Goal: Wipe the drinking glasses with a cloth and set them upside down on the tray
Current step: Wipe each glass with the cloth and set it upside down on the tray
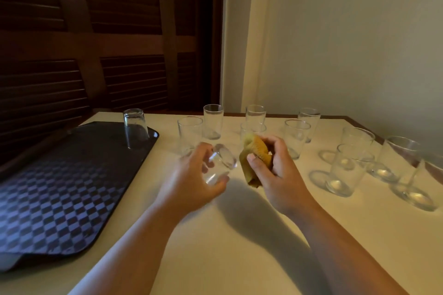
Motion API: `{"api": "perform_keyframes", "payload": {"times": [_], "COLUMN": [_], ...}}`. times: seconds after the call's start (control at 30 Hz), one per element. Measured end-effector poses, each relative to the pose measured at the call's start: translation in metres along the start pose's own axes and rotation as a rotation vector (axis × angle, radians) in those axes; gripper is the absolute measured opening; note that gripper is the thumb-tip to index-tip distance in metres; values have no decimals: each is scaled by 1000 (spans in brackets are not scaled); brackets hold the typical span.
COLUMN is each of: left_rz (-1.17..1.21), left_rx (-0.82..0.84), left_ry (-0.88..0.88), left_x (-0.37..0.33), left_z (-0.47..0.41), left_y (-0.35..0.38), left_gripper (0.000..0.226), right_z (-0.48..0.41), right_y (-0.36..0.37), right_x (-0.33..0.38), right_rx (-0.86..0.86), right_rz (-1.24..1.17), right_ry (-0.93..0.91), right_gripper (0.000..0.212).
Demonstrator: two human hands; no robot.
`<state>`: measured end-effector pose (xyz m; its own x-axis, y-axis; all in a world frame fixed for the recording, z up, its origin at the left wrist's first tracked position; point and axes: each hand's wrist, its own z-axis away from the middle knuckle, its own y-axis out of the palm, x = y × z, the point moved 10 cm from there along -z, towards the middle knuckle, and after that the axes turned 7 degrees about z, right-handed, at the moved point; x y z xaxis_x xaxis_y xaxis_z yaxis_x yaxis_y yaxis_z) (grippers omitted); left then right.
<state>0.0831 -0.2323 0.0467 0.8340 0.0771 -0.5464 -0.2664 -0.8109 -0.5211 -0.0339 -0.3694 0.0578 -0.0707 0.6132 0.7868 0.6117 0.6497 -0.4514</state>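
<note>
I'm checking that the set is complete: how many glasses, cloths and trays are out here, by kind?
upright glasses on the table: 10
held glass, in the left hand: 1
upside-down glass on the tray: 1
yellow cloth: 1
tray: 1
Total: 14

Mustard-yellow cloth (pixel 257 158), clear glasses (pixel 345 170), dark blue-checkered tray (pixel 72 187), cream table (pixel 239 258).
</note>
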Motion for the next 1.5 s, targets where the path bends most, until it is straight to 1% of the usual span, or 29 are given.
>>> {"api": "perform_keyframes", "payload": {"times": [0.07,0.17,0.3,0.4,0.5,0.57,0.63,0.67,0.7,0.73,0.77,0.8,0.83,0.9,0.93,0.97,1.0,1.07,1.1,1.2,1.27,1.3,1.37,1.4,1.5], "left_rz": [-124,-233,-245,-225,-182,-188,-196,-154,-54,86,229,345,446,656,728,734,682,526,458,328,222,185,145,128,65], "left_rx": [63,34,29,2,10,30,3,-35,-97,-177,-258,-334,-390,-435,-431,-435,-447,-507,-532,-624,-580,-543,-499,-478,-415], "left_ry": [135,154,218,155,126,98,-9,-121,-265,-409,-529,-612,-664,-699,-694,-667,-637,-601,-605,-695,-723,-741,-777,-780,-766], "left_x": [-15,-20,-29,-21,-18,-15,-3,9,21,36,48,57,62,74,79,84,90,100,106,135,158,172,202,214,244], "left_z": [2,-3,1,-1,1,2,-1,-2,-1,4,11,20,29,39,39,36,32,22,18,23,23,22,16,10,-16], "left_y": [15,11,13,9,10,13,10,5,-6,-15,-23,-31,-37,-48,-53,-67,-85,-131,-150,-198,-211,-213,-214,-213,-208], "left_gripper": [54,52,51,53,52,52,52,51,50,50,51,54,56,55,53,53,56,64,62,45,40,43,61,65,61], "right_z": [6,11,1,5,5,6,6,5,4,4,5,8,12,17,16,13,10,2,-1,-11,-17,-21,-29,-33,-45], "right_y": [3,15,1,11,4,7,15,19,26,36,49,64,80,106,115,124,133,151,159,180,187,191,199,203,212], "right_x": [11,21,14,14,13,14,7,-3,-16,-27,-35,-39,-40,-37,-36,-32,-28,-17,-12,-1,2,4,4,3,-4], "right_rx": [-29,0,-141,-81,-140,-129,-82,-60,-22,38,113,203,283,394,432,458,477,501,507,545,559,562,572,574,570], "right_rz": [58,105,142,144,208,199,178,204,263,402,580,723,791,754,730,717,719,714,706,693,682,669,639,626,623], "right_ry": [-101,-191,-152,-192,-194,-220,-162,-100,-32,19,24,-1,-45,-73,-68,-79,-96,-134,-154,-191,-196,-198,-189,-182,-164], "right_gripper": [23,16,15,15,18,19,16,14,14,19,29,40,49,59,64,67,66,58,55,51,49,48,46,46,50]}}
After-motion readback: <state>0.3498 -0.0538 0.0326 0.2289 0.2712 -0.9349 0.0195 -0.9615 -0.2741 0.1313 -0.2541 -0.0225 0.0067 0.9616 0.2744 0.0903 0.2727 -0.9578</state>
